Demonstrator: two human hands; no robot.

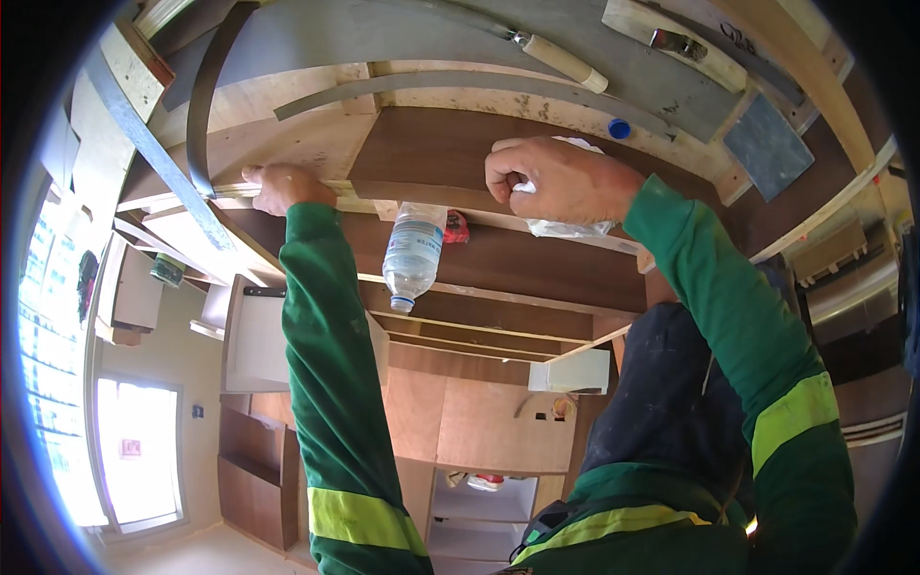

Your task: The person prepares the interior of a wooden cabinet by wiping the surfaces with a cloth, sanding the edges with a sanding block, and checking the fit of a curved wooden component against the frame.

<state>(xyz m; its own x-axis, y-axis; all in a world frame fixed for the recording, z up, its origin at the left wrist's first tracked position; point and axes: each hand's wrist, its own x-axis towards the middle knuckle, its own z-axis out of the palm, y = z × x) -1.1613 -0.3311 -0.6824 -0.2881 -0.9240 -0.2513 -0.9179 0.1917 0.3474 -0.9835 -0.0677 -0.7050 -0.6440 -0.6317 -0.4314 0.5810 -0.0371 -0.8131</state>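
Observation:
My right hand is closed on a crumpled white cloth and presses it against a dark brown wooden panel. My left hand grips the pale edge strip at the panel's left end, with its fingers curled over it. Both arms wear green sleeves with yellow reflective bands. A clear plastic water bottle lies on a lower brown board between my hands, and a small red object sits beside it.
A wooden-handled tool and a blue bottle cap lie on the plywood above. A curved grey strip arcs at the upper left. A grey square piece sits to the right. Brown cabinets and bright windows show below.

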